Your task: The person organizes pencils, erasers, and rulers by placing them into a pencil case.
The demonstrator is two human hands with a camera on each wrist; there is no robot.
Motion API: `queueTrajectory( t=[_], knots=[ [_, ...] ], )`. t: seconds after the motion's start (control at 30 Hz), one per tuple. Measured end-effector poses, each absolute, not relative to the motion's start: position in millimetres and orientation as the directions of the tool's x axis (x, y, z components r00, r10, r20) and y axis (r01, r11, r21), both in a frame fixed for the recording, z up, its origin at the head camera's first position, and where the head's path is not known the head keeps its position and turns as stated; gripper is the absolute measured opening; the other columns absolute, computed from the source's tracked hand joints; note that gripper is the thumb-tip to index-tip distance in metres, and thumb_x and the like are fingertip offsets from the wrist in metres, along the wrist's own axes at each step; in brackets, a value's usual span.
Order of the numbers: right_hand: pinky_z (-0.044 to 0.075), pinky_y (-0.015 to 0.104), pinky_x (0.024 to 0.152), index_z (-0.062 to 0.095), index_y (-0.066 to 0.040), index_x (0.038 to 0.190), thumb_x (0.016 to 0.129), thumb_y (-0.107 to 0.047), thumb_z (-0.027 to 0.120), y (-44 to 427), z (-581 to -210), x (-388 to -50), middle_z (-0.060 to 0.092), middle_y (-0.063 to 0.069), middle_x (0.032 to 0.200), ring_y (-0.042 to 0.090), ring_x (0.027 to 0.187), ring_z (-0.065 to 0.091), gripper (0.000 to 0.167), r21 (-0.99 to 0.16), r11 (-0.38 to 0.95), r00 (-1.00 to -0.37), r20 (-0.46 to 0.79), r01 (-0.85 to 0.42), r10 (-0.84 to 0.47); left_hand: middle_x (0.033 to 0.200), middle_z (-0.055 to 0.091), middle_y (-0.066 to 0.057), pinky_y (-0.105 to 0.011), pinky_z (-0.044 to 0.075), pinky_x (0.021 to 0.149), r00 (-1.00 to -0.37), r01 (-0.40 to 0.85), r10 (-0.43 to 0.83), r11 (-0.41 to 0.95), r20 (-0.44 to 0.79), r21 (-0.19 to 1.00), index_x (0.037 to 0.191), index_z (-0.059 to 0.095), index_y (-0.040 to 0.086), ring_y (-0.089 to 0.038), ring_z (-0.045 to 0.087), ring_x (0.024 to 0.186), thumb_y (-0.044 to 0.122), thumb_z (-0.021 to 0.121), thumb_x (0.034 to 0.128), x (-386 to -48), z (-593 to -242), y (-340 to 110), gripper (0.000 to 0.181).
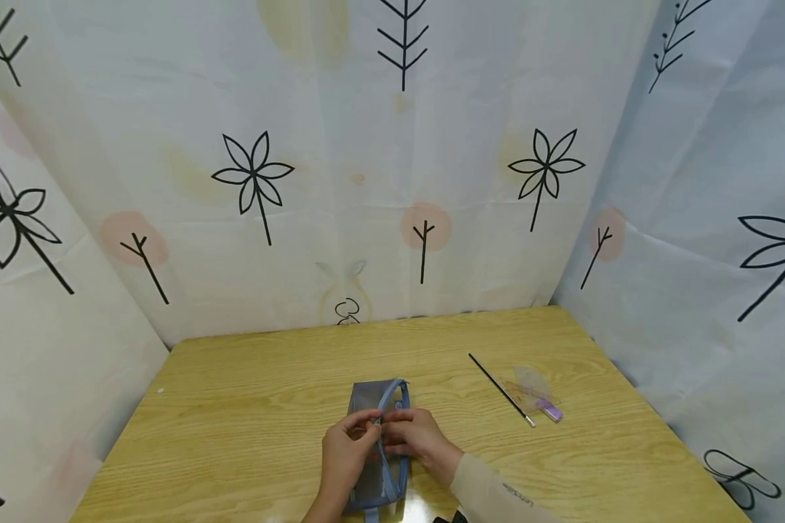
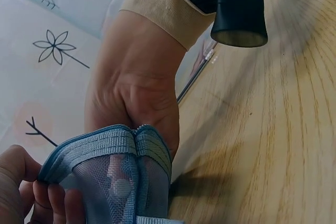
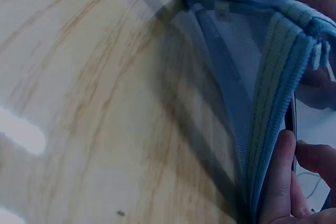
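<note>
A blue mesh pouch point(image 1: 369, 479) with a zipped edge lies near the front of the table, its blue rim raised. My left hand point(image 1: 348, 454) pinches that rim from the left; in the left wrist view the fingers of my left hand point(image 2: 31, 187) curl round the blue edge of the pouch point(image 2: 100, 148). From the other side my right hand point(image 1: 421, 439) grips the rim. The right wrist view has my right hand point(image 3: 294, 187) at the zip side of the pouch point(image 3: 273, 93), a thin dark item beside its fingertips. The right fingertips are hidden in the left wrist view.
To the right on the wooden table point(image 1: 235, 407) lie a dark pencil point(image 1: 500, 388), clear flat pieces point(image 1: 531, 381) and a small purple-and-white item point(image 1: 551, 411). Patterned cloth walls point(image 1: 314, 254) stand behind the table and at both sides.
</note>
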State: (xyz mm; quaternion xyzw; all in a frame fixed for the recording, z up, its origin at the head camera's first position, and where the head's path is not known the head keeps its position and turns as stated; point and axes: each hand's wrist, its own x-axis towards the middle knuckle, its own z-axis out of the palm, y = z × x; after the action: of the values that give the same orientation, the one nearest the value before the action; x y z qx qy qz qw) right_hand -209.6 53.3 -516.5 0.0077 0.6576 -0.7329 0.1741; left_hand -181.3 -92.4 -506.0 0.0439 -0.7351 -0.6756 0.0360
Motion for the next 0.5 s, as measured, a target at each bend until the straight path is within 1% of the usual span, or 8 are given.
queueTrajectory(
  t=[0.17, 0.33, 0.4, 0.5],
  knots=[
    [0.063, 0.036, 0.067, 0.061, 0.016, 0.113, 0.086, -0.002, 0.065, 50.7, -520.5, -211.5, 0.069, 0.008, 0.084, 0.014, 0.068, 0.067, 0.032, -0.967, -0.029, -0.946, -0.243, 0.255, -0.213, 0.083, 0.063, -0.002, -0.029, 0.06, 0.054, -0.993, -0.021, -0.121, 0.104, -0.008, 0.994, 0.107, 0.074, 0.002, -0.01, 0.063, 0.071, 0.004, 0.067, 0.0806, -180.6, -504.3, -90.8, 0.027],
    [0.063, 0.036, 0.064, 0.062, 0.015, 0.112, 0.085, -0.002, 0.064, 48.1, -523.0, -211.9, 0.069, 0.007, 0.08, 0.014, 0.067, 0.067, 0.032, -0.971, 0.013, -0.955, -0.238, 0.239, -0.176, 0.084, 0.063, -0.003, -0.03, 0.061, 0.055, -0.994, -0.018, -0.111, 0.106, -0.007, 0.994, 0.108, 0.073, 0.001, -0.011, 0.064, 0.072, 0.003, 0.066, 0.0805, -179.6, -505.3, -89.9, 0.028],
    [0.063, 0.036, 0.063, 0.063, 0.015, 0.111, 0.085, -0.002, 0.064, 47.0, -523.1, -212.3, 0.069, 0.006, 0.079, 0.015, 0.067, 0.067, 0.031, -0.976, 0.021, -0.961, -0.219, 0.219, -0.167, 0.084, 0.063, -0.003, -0.031, 0.061, 0.055, -0.994, -0.012, -0.109, 0.102, -0.001, 0.995, 0.108, 0.072, 0.0, -0.012, 0.065, 0.072, 0.003, 0.066, 0.0806, -179.8, -505.7, -89.7, 0.028],
    [0.062, 0.038, 0.061, 0.063, 0.014, 0.108, 0.086, 0.0, 0.063, 45.2, -522.8, -213.0, 0.07, 0.009, 0.08, 0.016, 0.066, 0.067, 0.027, -0.984, 0.039, -0.972, -0.18, 0.176, -0.152, 0.083, 0.063, -0.002, -0.031, 0.061, 0.055, -0.994, -0.005, -0.109, 0.097, 0.005, 0.995, 0.107, 0.072, 0.0, -0.013, 0.066, 0.072, 0.002, 0.066, 0.081, -180.7, -505.8, -89.5, 0.027]
  ],
)
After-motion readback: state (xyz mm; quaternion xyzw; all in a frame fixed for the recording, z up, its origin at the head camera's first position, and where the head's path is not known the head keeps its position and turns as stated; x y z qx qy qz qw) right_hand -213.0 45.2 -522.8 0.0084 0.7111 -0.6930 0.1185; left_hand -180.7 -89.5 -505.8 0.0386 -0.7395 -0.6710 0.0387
